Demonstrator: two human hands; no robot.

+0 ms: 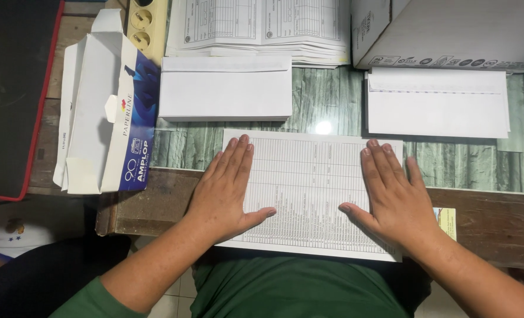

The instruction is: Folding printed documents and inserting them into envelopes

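Here, white printed sheet (309,188), table-lined, flat under both hands

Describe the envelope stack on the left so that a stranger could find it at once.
Start from the printed sheet under both hands. Straight above its left part lies a white envelope stack. Unlike the other stack at right, it sits beside the opened blue-and-white box.

Printed sheet (309,188) flat at the table (486,218) edge, left hand (229,185) and right hand (388,188) pressed palm-down on it — beyond lie two white envelopes (225,88) (437,103), an opened envelope box (106,112) at left.
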